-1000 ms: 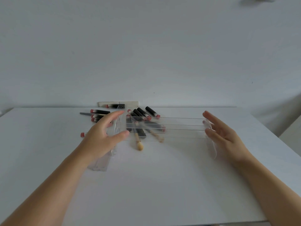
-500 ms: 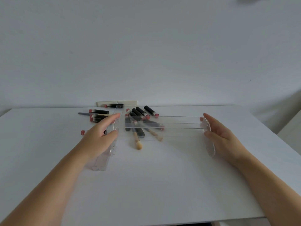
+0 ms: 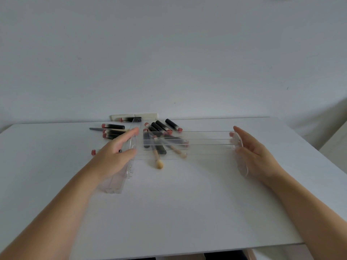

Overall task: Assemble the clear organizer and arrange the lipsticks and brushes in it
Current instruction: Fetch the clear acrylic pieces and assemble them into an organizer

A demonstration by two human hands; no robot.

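left hand (image 3: 114,156): fingers straight and together, thumb apart, flat against the outside of the left end panel (image 3: 132,147). Pressing, not gripping, as far as I can see.
right hand (image 3: 255,154): same pose mirrored, fingers straight, palm side on the outside of the right end panel (image 3: 241,156). No curl round it.
organizer: mid worktop (image 3: 178,212), between my hands. Clear long panels (image 3: 206,143) run end to end between the two end panels. I can't tell whether they're seated in their slots.
spare part: another clear piece (image 3: 112,184) lies flat on the worktop under the left wrist, near side.
handling: I judge thin clear acrylic. Light, stiff, slick, brittle at the tabs. Loose joints could fold if I squeeze unevenly. Take it by the end panels, flat hands, push square inward. Don't touch the long panels mid-span.
lipsticks (image 3: 163,126): black tubes with red ends, scattered at the far side behind and left of the organizer, some seen through it. None loaded.
brushes (image 3: 156,156): two with light handles lie under or behind the long panels, one tip poking out toward me.
stage: my read is still assembly. Arranging not started.
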